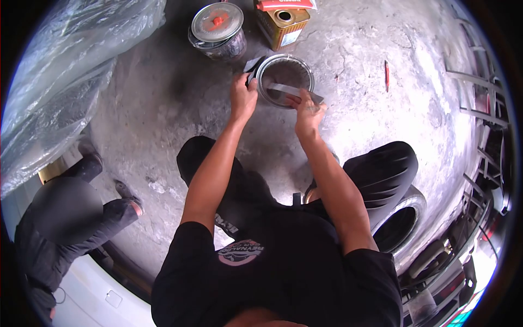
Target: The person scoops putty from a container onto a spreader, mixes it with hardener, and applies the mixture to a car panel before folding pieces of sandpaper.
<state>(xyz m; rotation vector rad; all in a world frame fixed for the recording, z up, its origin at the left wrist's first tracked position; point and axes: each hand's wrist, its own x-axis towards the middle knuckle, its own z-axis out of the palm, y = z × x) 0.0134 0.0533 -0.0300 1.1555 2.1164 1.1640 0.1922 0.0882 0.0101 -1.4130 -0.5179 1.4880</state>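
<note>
An open round tin (285,71) with a shiny metal rim stands on the concrete floor in front of me. My right hand (309,111) grips a flat metal scraper (291,90), whose blade lies across the tin's opening. At the tin's left side is my left hand (243,98), its fingers closed on a dark, flat tool (254,66) with a pale part. The lower inside of the tin looks greyish brown, and its contents are hard to make out.
Beyond the tin are a lidded bucket (218,24) and a rectangular can (284,24) with a red tube on top. A red pen-like object (387,76) lies right. Plastic sheeting (60,71), a person (71,218) at left, a tyre (400,220) and metal racks surround me.
</note>
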